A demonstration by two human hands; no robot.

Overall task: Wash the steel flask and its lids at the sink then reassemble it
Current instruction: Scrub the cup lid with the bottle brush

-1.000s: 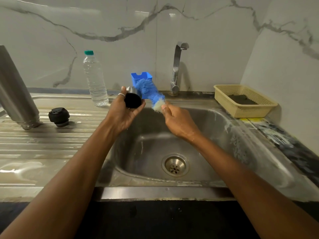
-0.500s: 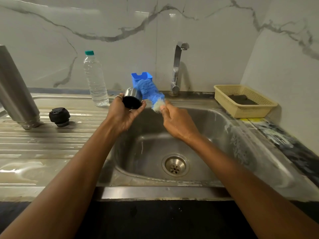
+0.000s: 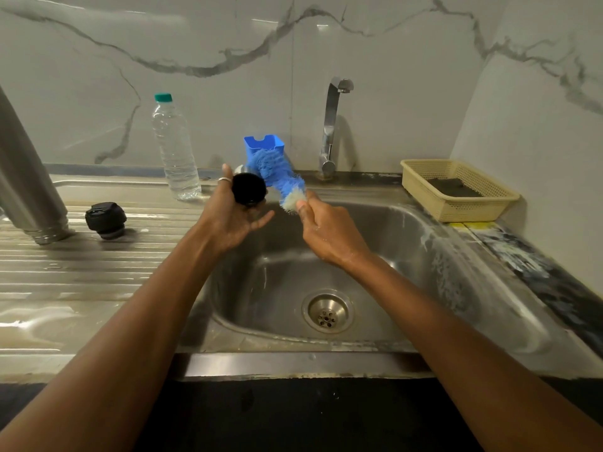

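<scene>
Aloft, lid (image 3: 248, 192) in left hand (image 3: 228, 220)

I am looking down at my wet steel bench (image 3: 98, 272). The steel flask (image 3: 29, 177) is standing on its ribbed drainer at the left, with the black lid (image 3: 105, 220) sitting just beside it. A water bottle (image 3: 176, 151) and a blue holder (image 3: 265, 145) are standing along the back, and a beige basket (image 3: 456, 203) is resting to the right of the sink (image 3: 408, 256).
</scene>
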